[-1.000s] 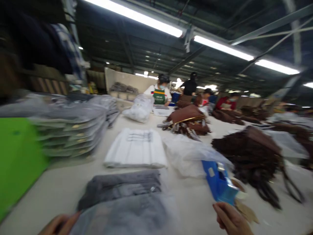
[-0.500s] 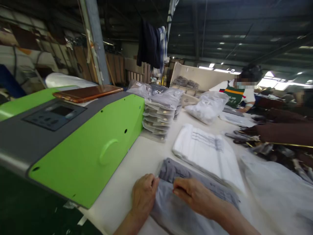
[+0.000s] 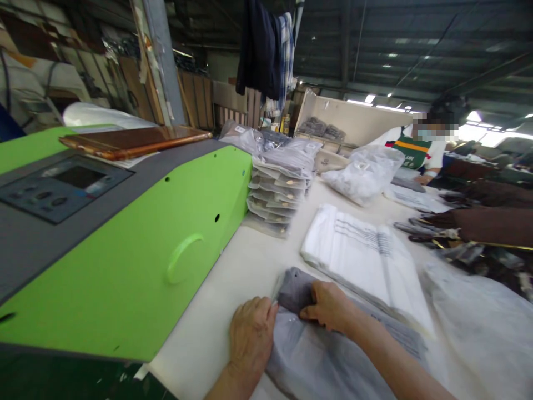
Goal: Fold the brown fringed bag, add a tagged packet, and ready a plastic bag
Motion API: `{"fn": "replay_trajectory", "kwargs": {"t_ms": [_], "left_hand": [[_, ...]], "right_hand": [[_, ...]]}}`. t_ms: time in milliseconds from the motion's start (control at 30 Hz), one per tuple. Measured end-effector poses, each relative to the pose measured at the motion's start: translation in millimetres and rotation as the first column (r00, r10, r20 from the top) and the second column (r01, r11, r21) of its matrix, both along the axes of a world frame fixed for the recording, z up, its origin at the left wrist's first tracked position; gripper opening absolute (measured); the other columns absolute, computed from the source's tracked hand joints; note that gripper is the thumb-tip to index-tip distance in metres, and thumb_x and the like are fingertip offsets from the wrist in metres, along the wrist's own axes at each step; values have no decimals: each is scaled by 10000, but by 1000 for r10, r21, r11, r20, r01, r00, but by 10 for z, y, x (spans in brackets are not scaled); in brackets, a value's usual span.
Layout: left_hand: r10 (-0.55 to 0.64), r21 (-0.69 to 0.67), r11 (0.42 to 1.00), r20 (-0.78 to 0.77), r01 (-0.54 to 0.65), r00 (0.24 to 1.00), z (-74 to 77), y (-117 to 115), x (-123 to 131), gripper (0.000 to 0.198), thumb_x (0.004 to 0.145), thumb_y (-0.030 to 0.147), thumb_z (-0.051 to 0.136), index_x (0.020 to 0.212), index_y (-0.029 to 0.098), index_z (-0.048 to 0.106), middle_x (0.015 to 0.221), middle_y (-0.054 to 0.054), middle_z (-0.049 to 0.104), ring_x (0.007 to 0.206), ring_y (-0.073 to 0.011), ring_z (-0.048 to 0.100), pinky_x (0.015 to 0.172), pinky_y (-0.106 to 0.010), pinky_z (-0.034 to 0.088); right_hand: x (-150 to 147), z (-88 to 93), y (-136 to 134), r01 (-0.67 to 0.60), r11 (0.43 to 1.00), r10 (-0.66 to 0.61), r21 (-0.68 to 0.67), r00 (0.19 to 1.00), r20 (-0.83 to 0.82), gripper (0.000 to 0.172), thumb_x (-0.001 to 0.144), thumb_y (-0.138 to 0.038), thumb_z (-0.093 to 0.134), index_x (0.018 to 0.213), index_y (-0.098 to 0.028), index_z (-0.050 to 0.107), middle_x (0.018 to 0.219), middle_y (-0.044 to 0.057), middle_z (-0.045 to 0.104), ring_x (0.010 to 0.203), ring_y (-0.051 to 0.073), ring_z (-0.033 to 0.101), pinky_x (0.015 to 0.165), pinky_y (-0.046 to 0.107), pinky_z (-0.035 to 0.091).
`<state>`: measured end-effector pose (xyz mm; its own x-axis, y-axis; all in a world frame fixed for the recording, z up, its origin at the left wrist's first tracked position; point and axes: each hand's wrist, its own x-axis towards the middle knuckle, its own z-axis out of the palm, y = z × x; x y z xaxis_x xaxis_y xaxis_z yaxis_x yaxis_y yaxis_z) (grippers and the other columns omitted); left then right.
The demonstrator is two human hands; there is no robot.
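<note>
A folded grey garment (image 3: 293,289) lies on the table, partly inside a frosted plastic bag (image 3: 318,350). My left hand (image 3: 253,336) is closed at the bag's left edge, near its mouth, with thumb and fingers pinched on the plastic. On the garment just above the bag's mouth, my right hand (image 3: 333,308) has its fingers curled over the grey cloth and its thumb low by the plastic rim. Whether it also grips the rim is hidden. The bag's lower end runs out of view.
A green and grey machine (image 3: 200,250) with a phone (image 3: 137,142) on top stands left. Bagged garments (image 3: 275,194) are stacked beyond. Beside my work lie a white striped cloth (image 3: 358,255) and clear plastic (image 3: 478,316). A co-worker (image 3: 416,150) is at the far right.
My right hand has shifted from the bag's edge up onto the grey garment, its fingers now over the cloth. My left hand keeps its pinch. The camera view has moved slightly.
</note>
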<state>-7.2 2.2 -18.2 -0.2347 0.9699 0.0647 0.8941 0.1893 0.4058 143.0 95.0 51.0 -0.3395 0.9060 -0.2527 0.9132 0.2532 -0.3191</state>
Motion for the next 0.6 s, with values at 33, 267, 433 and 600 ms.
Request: {"fn": "replay_trajectory", "kwargs": {"t_ms": [33,267,433,600], "left_hand": [[2,-6,1000,2,-2,1000,10,-1,0,235,912,286,432,756,206,590,766,-17,628,763,-179,580,698,-310,346],[7,-46,999,12,-7,1000,68,-24,4,237,920,297,398,783,207,569,802,-16,635,801,-187,584,720,-304,347],[24,-90,996,26,-22,999,152,-16,-21,263,923,315,357,766,212,541,794,-28,656,757,-184,603,670,-289,345],[22,-179,984,106,-3,994,302,50,-55,330,918,369,286,729,215,508,733,-60,664,707,-225,623,618,-305,339]], "right_hand": [[36,28,-13,11,999,-12,35,999,32,164,579,-257,710,608,-181,568,594,40,599,598,205,579,510,265,349],[19,-94,-761,-378,883,388,277,921,18,422,898,-418,385,1215,-176,524,1260,100,555,1176,242,492,988,421,372],[644,-279,-1011,-289,839,302,460,952,48,433,883,-452,408,1194,-194,562,1292,79,520,1205,269,473,1014,497,366],[1823,-422,-1233,477,757,-355,446,874,-332,440,788,-518,458,1035,-203,642,1153,112,622,1068,273,576,890,400,477]]}}
